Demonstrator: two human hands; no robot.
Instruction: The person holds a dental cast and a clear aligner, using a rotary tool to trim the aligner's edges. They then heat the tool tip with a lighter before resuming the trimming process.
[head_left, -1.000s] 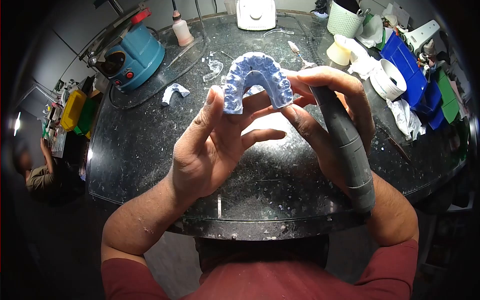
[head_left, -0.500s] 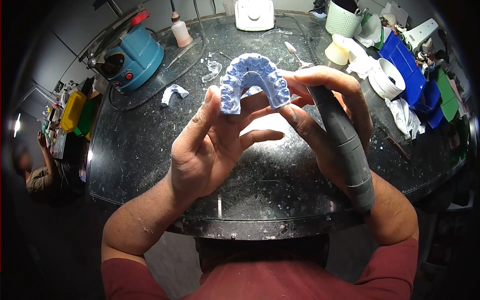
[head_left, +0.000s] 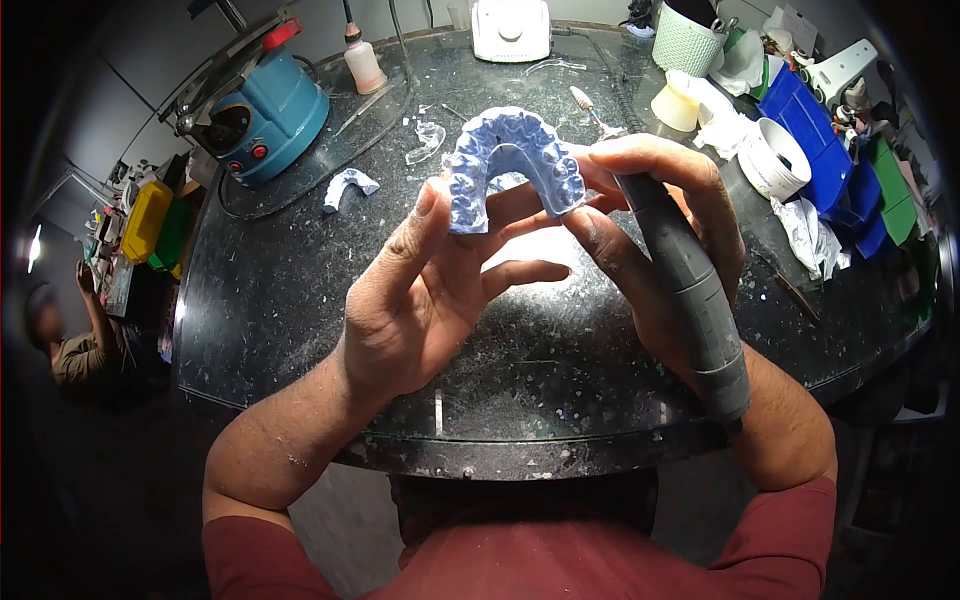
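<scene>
A blue horseshoe-shaped dental cast [head_left: 512, 160] with rows of teeth is held up above the dark table [head_left: 300, 290]. My left hand [head_left: 420, 290] pinches its left arm between thumb and fingers. My right hand [head_left: 650, 230] steadies the cast's right arm with its fingertips and also grips a long grey rotary handpiece [head_left: 690, 290], whose bur tip [head_left: 582, 100] points away past the cast.
A blue machine [head_left: 262, 110] stands at the back left, a small blue cast piece [head_left: 348, 185] and clear plastic pieces [head_left: 428, 138] near it. A white device [head_left: 512, 28], a squeeze bottle [head_left: 362, 58], a white tub [head_left: 775, 158] and blue bins [head_left: 830, 150] crowd the back and right. Another person [head_left: 75, 345] sits far left.
Both hands and the cast have shifted only very slightly; the grip is the same.
</scene>
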